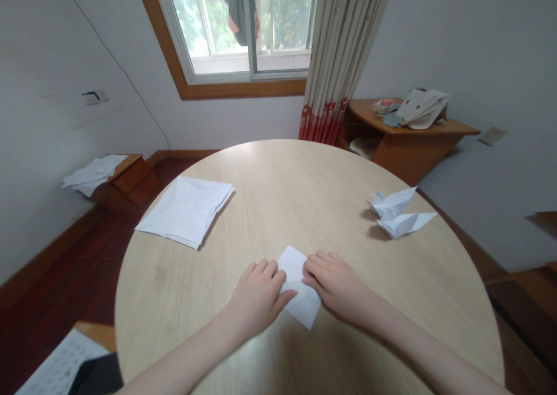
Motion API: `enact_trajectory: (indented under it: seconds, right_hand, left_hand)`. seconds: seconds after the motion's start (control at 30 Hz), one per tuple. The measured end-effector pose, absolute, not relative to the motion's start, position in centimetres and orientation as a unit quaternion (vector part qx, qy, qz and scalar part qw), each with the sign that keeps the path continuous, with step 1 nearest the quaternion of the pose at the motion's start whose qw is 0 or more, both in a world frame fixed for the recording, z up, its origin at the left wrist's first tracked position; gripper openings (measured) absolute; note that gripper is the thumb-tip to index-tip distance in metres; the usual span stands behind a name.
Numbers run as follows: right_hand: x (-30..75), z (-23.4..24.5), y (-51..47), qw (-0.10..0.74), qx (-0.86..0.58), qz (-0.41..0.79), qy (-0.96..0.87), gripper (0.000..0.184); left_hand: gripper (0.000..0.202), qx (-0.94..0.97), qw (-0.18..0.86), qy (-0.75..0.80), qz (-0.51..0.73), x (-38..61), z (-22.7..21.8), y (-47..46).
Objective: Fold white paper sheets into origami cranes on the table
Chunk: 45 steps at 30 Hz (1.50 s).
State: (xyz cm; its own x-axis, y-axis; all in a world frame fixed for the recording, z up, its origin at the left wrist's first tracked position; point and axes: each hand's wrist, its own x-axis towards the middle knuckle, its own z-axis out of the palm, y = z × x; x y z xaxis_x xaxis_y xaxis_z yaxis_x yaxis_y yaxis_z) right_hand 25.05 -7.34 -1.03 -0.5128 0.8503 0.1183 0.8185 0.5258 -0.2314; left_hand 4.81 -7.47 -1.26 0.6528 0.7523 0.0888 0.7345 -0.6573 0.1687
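A small folded sheet of white paper (303, 309) lies at the near middle of the round table, one corner pointing away from me and one toward me. My left hand (259, 295) grips its left side, with the thumb reaching across the top and the fingers curled. On the opposite side my right hand (333, 282) has its fingers bent over the paper's edge and the thumb tucked in beside them. Both hands hide the side corners of the sheet.
The pale wooden round table (287, 198) carries a stack of white paper (185, 212) at left and two folded paper figures (402, 224) at right. Beyond stand a small cabinet (137, 180) and a corner desk (391, 145) with a bag (422, 108), beside a curtain (337, 64).
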Motion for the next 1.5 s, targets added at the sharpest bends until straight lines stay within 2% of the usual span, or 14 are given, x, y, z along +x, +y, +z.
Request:
enact_trajectory:
  seconds: [0.43, 0.83, 1.5]
  right_hand:
    - [24.3, -1.5, -7.9, 0.108, -0.498, 0.01, -0.861, 0.015]
    - [24.2, -2.1, -7.7, 0.105, -0.501, -0.072, -0.856, 0.018]
    - [25.2, -1.5, -5.9, 0.12, -0.54, 0.005, -0.833, 0.015]
  left_hand:
    - [0.032, 0.9, 0.117, 0.418, 0.02, 4.6, -0.5, -7.1]
    - [0.038, 0.876, 0.131, 0.462, 0.039, 4.7, -0.9, -7.3]
    - [0.034, 0.821, 0.203, 0.534, 0.018, 3.4, 0.3, -5.2]
